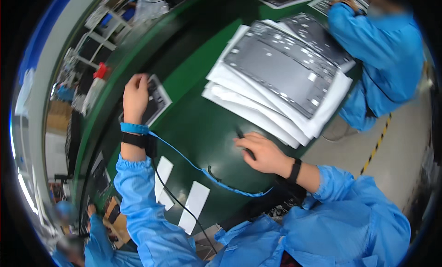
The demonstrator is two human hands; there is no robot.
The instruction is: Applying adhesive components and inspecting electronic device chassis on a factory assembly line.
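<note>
Dark panel lies on the table by the left hand, whose grip is unclear; the right hand clamps a black tool. Panel handling seems in hand, next calling for steadiness.

Blue sleeves with black wristbands

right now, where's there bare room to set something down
Bare tabletop shows between the dark sheet by the left hand and the panel stack, and between the blue cord and the right hand. It is crowded at that stack and around the white strips.
</note>
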